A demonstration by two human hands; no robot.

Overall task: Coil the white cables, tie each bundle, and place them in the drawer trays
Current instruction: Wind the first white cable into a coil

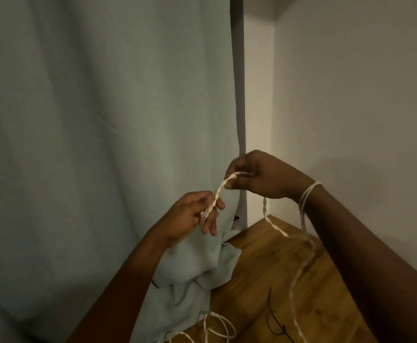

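Observation:
A white twisted cable (218, 193) runs taut between my two hands in front of a pale curtain. My right hand (257, 173) pinches its upper end, and several turns of the same cable (307, 194) wrap around my right wrist. My left hand (195, 216) sits lower, its fingers closed around the cable's lower stretch. A loose length (299, 268) hangs from the right wrist down over the wooden surface. More white cable loops (217, 328) lie at the bottom edge. No drawer trays are in view.
A pale green curtain (103, 144) fills the left and bunches onto a wooden tabletop (257, 280). A thin black tie or wire (274, 323) lies on the wood. White walls (351, 95) form a corner behind on the right.

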